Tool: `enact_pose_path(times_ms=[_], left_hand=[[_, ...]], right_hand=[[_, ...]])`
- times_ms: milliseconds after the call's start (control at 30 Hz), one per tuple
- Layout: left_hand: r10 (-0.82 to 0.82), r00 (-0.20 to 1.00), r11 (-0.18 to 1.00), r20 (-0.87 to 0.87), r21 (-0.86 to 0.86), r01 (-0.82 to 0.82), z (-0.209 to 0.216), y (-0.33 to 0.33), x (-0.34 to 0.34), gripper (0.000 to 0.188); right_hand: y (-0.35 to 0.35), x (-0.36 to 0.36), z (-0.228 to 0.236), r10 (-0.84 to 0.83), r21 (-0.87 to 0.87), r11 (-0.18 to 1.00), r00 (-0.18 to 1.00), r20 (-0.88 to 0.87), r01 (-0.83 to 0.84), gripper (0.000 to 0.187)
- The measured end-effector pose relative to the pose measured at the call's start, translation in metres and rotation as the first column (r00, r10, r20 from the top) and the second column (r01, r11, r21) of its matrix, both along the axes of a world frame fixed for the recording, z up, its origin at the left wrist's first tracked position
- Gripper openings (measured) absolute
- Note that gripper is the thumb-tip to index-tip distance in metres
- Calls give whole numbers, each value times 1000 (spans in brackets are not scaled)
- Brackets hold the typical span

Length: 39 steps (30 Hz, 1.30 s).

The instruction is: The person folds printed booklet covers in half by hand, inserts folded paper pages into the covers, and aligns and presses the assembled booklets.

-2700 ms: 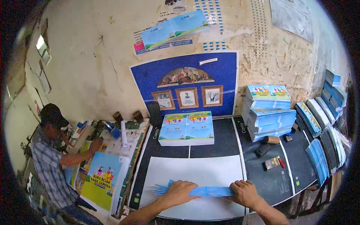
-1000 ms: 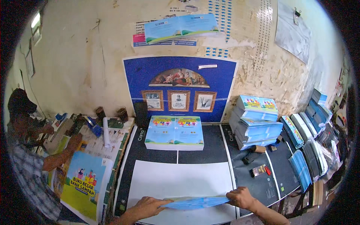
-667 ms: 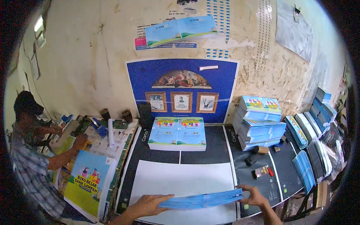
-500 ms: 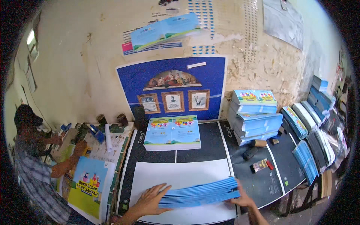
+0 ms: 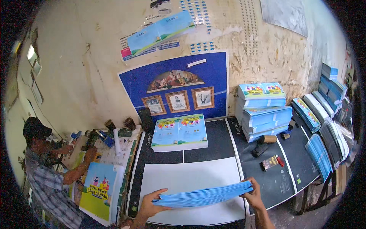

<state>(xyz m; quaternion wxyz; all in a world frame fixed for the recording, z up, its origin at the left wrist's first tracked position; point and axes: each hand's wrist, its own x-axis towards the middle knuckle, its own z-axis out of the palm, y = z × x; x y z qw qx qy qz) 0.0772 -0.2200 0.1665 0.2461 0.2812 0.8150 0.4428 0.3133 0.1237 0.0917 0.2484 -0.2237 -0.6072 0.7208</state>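
Observation:
A sheaf of blue printed sheets (image 5: 202,195) spans the space between my hands, its layered edges facing me. My left hand (image 5: 151,204) grips the left end, with the thumb on top and the fingers below. At the other end my right hand (image 5: 253,194) is closed round the right corner. Under the sheaf a large white sheet (image 5: 190,171) lies on the black tabletop. Behind it sits a neat stack of printed covers (image 5: 179,133), light blue with coloured figures.
Tall bundles of blue printed sheets (image 5: 265,114) stand at the back right. Near them lie a brown roll (image 5: 268,139) and a small box with a red lighter (image 5: 271,163). More stacks (image 5: 322,152) line the far right. A co-worker (image 5: 49,171) works at the left table beside a poster stack (image 5: 100,192).
The sheaf's layers, fanned apart before, now sit closer together and bow slightly. My left hand has shifted along with the sheaf's left end. The view has tilted a little.

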Motion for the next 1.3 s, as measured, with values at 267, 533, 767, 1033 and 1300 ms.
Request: enact_pose_path(times_ms=[267,533,767,1033,1300], left_hand=[[154,946,979,287,86,-185,-83,-2,14,88],[146,989,984,25,95,-148,-85,11,28,95],[159,987,979,37,122,-162,-90,12,39,88],[174,984,969,34,175,-178,-102,-15,36,72],[117,958,992,-263,-6,-123,-77,-18,23,77]], right_hand=[[27,33,-64,152,198,964,979,133,-176,71],[5,36,-53,134,-141,982,990,40,-127,85],[1,36,-66,202,312,906,940,275,-286,61],[-28,21,-37,-11,148,989,988,155,-12,43],[-15,27,-49,-115,549,836,973,199,-14,49]])
